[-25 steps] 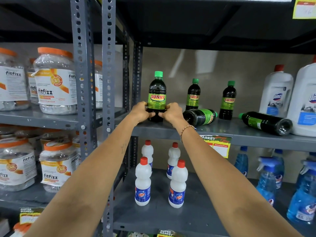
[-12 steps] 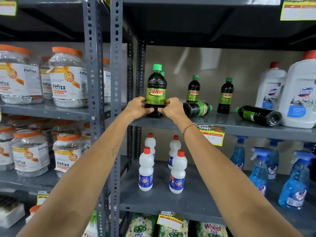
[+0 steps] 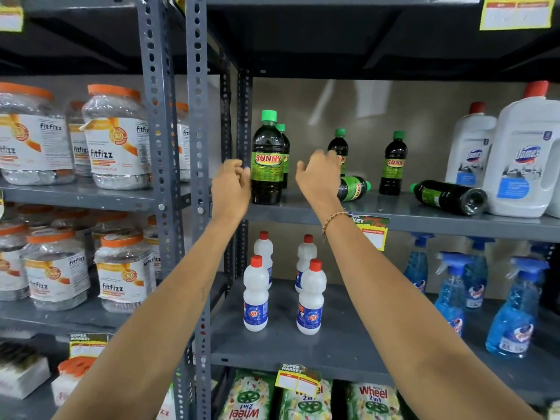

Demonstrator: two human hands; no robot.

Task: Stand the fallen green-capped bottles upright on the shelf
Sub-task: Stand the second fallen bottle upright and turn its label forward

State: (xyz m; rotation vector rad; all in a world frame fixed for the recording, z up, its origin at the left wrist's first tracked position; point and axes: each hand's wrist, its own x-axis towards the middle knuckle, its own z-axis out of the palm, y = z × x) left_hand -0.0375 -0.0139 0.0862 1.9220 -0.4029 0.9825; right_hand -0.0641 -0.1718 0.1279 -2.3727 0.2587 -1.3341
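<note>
Both hands released from front bottle [image 3: 266, 165], now upright at frame centre on shelf [image 3: 403, 212] | left hand [image 3: 230, 184], right hand [image 3: 318, 174] loosely open, empty | fallen bottles [image 3: 353, 188], [image 3: 448, 197] seen centre-right

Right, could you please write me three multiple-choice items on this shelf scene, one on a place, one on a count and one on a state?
1. Where does the front upright green-capped bottle stand?
A. between the two hands
B. on the shelf below
C. beside the spray bottles

2. How many green-capped bottles lie fallen on the shelf?
A. none
B. two
C. four

3. What is the left hand doing?
A. gripping a jar
B. open beside the bottle, holding nothing
C. holding a red cap

Answers:
1 A, since the right hand is on its other side.
2 B, one fallen bottle behind the right hand, another fallen bottle by the white jug.
3 B, its fingers are loose and empty.
</note>
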